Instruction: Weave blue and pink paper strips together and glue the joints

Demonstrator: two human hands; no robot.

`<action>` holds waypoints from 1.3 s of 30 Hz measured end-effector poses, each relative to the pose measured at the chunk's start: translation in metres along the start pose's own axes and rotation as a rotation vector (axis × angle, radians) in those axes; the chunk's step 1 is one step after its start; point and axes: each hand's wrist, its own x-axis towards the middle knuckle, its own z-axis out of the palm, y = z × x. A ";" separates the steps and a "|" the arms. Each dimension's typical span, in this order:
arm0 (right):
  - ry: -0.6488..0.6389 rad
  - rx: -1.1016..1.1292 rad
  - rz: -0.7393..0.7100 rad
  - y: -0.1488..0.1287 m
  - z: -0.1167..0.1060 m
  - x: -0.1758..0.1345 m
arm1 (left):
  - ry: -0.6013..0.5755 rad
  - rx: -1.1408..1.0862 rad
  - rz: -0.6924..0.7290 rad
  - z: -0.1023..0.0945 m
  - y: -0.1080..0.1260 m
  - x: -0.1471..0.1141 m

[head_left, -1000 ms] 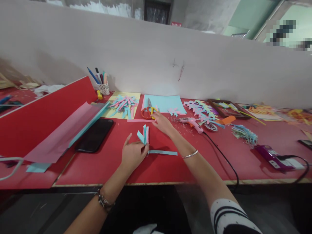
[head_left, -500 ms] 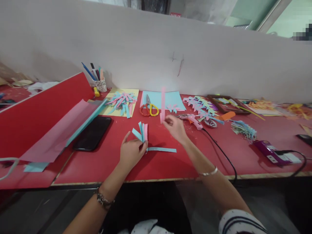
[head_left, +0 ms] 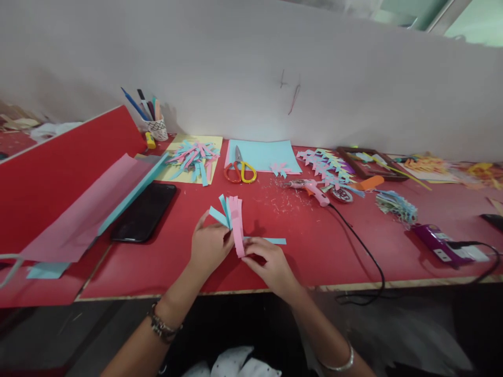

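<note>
My left hand (head_left: 210,243) is closed on a small fan of blue and pink paper strips (head_left: 223,210), held just above the red table. A long pink paper strip (head_left: 238,228) stands against the fan, and its lower end is pinched between the fingertips of my right hand (head_left: 269,262). One blue strip (head_left: 275,241) points out to the right behind my right fingers. Beyond my hands lie scissors (head_left: 240,167) with one red and one yellow handle, beside blue paper sheets (head_left: 263,152).
A pink glue gun (head_left: 310,189) lies to the right, its black cord running over the table's front edge. At left are a black phone (head_left: 145,212) and a pink sheet (head_left: 78,214). A pile of cut strips (head_left: 194,157) and a pen cup (head_left: 157,128) stand farther back.
My right hand has come down and left, bringing the pink strip from near the blue sheets to the fan. My left hand has kept its hold; the view has shifted slightly.
</note>
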 end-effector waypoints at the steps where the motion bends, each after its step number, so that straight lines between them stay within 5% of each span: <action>1: -0.014 -0.014 0.000 0.001 0.000 0.000 | -0.012 -0.013 -0.008 0.000 0.000 0.000; 7: -0.055 -0.173 -0.005 0.002 -0.001 -0.001 | -0.042 -0.011 -0.030 0.001 0.000 -0.001; 20: -0.444 -0.584 -0.067 -0.008 -0.014 -0.011 | -0.081 -0.042 0.079 0.002 0.000 -0.003; 24: -0.459 -0.599 -0.089 -0.009 -0.014 -0.014 | -0.093 -0.082 0.085 0.000 0.003 -0.002; 29: -0.441 -0.582 -0.079 -0.010 -0.014 -0.016 | -0.247 -0.118 0.156 -0.008 0.001 0.002; 33: -0.363 -0.571 -0.137 -0.007 -0.012 -0.021 | -0.359 -0.094 0.199 -0.011 -0.003 0.007; 39: -0.179 -0.598 -0.211 -0.004 -0.005 -0.034 | -0.368 -0.073 0.230 -0.001 -0.006 0.005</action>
